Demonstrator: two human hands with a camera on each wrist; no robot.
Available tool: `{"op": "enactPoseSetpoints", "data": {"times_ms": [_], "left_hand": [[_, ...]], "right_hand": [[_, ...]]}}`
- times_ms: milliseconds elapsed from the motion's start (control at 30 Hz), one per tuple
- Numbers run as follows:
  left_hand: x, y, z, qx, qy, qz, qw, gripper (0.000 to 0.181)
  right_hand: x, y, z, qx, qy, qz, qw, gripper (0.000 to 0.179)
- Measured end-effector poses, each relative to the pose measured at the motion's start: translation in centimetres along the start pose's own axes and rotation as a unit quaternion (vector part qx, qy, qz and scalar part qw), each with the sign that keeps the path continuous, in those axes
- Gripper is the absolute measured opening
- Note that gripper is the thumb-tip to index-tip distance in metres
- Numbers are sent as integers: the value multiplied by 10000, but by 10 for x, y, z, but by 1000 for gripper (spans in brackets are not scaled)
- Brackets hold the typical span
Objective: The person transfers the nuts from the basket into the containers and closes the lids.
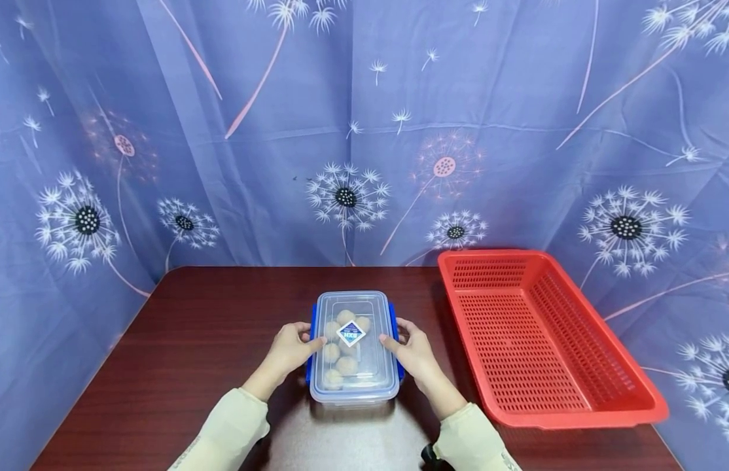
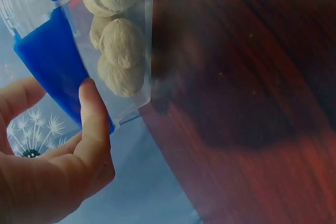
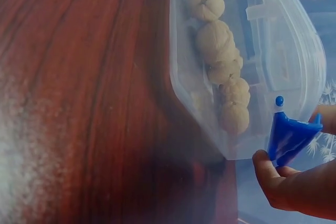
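Note:
A clear plastic food container (image 1: 364, 386) with a lid stands at the front middle of the table, several walnuts (image 2: 122, 43) showing through its walls. A blue-and-white diamond label is on the lid. On the container's left side, my left hand (image 1: 290, 348) grips at the blue latch (image 2: 58, 61), thumb on the lid's edge and fingers at the latch. My right hand (image 1: 415, 352) grips the opposite side likewise, its fingertips at the other blue latch (image 3: 291, 137). In both wrist views, the latches angle outward from the container's walls.
A red plastic basket (image 1: 506, 350) with slotted sides stands on the right of the dark wooden table (image 1: 182, 353), close to the right hand. Behind the table hangs a blue curtain (image 1: 270, 196) with dandelion prints.

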State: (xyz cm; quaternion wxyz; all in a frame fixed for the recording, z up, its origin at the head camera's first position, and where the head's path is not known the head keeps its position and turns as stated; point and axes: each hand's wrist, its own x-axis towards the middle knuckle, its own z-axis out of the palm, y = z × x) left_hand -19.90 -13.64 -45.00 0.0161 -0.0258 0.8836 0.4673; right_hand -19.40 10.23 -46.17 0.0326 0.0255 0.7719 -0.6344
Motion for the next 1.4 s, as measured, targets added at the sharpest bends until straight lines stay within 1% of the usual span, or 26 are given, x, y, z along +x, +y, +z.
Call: {"op": "enactPoseSetpoints", "data": {"times_ms": [100,167,233,400,467,500,567,633,700,867,1033,1167,1267,1333,1400], "left_hand": [[0,3,1,487,138,273,9983,43],[-1,5,2,716,215,383,9965,39],[-1,7,3,855,261,399,9952,39],[-1,10,7,1036,258,310,9938,46],[-1,10,9,1066,235,278,9936,48],[-1,11,9,1078,235,281,9935,48],[-1,12,10,1106,227,302,9932,49],[-1,13,10,1162,240,387,9922,48],[-1,13,10,1209,260,475,9912,47],[-1,13,13,1245,275,557,9903,47],[-3,11,13,1180,251,587,9910,47],[-3,10,11,1123,298,556,9917,46],[-2,9,12,1090,333,468,9924,46],[-2,8,13,1084,350,491,9923,47],[-3,6,16,1113,392,654,9909,46]], "right_hand": [[1,0,0,-18,19,35,10000,58],[1,1,1,-20,11,50,10000,58],[1,1,1,-22,2,63,10000,58],[1,3,2,-112,59,38,9999,57],[0,2,2,-287,194,-57,9994,54],[-1,2,2,-473,292,-162,9983,52],[-2,2,3,-899,523,-390,9938,48],[-4,0,4,-1333,767,-576,9864,45],[-5,0,4,-1647,941,-690,9794,43],[-8,0,5,-1804,1146,-735,9741,38],[-10,2,7,-2064,1351,-1001,9639,29],[-10,1,12,-2374,1384,-1257,9533,24],[-9,0,14,-2483,1355,-1362,9494,24],[-9,0,14,-2550,1368,-1388,9471,24],[-9,1,14,-2641,1353,-1452,9438,26]]}}
